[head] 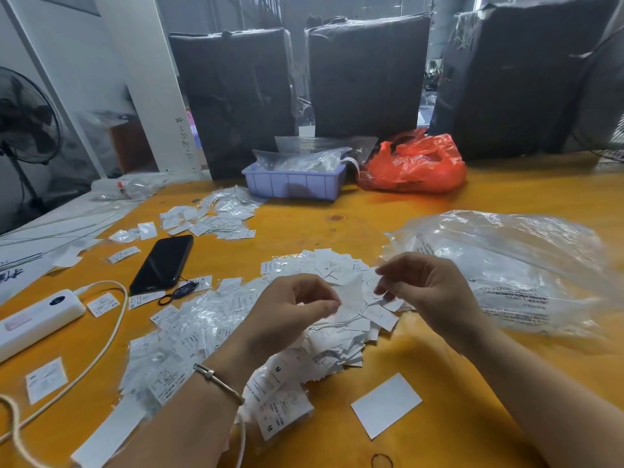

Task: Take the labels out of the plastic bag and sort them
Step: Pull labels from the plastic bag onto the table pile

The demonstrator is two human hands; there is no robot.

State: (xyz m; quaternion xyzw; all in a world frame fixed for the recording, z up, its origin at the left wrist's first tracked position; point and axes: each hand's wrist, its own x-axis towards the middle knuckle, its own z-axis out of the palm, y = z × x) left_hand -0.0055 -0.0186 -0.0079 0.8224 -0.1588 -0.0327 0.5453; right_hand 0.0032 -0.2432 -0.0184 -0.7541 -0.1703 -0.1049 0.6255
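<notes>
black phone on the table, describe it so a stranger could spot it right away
On the orange table, look left of the heap of white paper labels. The glossy black smartphone lies flat, screen up, beside a white power strip. It is the only dark slab among the white scraps.

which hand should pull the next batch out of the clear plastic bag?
Right, probably. The right hand is next to the clear plastic bag on that side. The left hand is over the label pile, pinching a label.

White labels [324, 275] with black print litter an orange-yellow table [439, 366] beside a black phone [162, 263].
</notes>
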